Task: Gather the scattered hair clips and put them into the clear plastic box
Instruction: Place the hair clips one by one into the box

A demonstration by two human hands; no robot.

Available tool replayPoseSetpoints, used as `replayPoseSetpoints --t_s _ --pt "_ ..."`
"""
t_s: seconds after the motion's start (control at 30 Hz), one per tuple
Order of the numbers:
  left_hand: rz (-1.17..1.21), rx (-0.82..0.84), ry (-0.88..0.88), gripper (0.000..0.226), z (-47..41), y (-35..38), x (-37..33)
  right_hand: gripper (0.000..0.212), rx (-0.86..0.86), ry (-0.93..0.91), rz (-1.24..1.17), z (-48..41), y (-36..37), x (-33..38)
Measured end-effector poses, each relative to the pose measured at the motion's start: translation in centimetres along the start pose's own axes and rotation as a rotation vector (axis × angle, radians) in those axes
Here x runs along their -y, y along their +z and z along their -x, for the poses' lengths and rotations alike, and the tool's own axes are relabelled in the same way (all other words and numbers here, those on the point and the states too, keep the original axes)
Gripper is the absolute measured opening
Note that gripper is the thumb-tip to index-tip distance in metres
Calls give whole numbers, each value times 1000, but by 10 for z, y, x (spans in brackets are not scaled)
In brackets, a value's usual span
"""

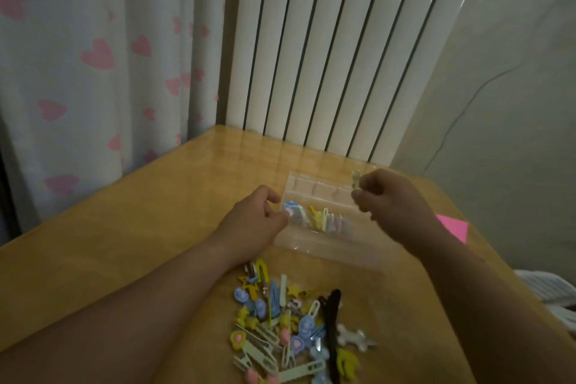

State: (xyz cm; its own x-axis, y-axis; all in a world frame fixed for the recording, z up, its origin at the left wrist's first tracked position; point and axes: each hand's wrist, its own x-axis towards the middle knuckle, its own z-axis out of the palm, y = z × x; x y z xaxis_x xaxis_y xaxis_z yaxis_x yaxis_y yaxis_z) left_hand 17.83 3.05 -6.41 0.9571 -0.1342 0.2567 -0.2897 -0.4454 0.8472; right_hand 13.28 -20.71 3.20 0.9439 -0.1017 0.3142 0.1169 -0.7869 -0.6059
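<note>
A clear plastic box lies open on the wooden table, with several pastel hair clips standing in a row inside it. My right hand hovers over the box's right end, fingers pinched on a small pale hair clip. At the box's left edge rests my left hand, fingers curled against the box wall; whether it grips anything I cannot tell. A heap of scattered hair clips, blue, yellow, white, pink and one long black, lies on the table nearer to me, between my forearms.
The wooden table ends at a white radiator behind the box. A heart-patterned curtain hangs at the left. A pink paper lies at the table's right edge, beside a wall.
</note>
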Motion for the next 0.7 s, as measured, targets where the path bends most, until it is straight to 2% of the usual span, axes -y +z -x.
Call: replayPoseSetpoints --t_s 0.1,0.27,0.47,0.7 --pt "-5 20 8 30 1 -1 -1 9 7 156 126 -30 -2 -17" --pt "12 46 13 31 3 -4 -2 12 214 281 439 -60 15 -37" --pt "13 41 -1 30 4 -4 -3 14 328 278 684 -77 29 -35" --pt "-18 23 7 33 1 -2 -1 16 328 248 706 -80 28 -42"
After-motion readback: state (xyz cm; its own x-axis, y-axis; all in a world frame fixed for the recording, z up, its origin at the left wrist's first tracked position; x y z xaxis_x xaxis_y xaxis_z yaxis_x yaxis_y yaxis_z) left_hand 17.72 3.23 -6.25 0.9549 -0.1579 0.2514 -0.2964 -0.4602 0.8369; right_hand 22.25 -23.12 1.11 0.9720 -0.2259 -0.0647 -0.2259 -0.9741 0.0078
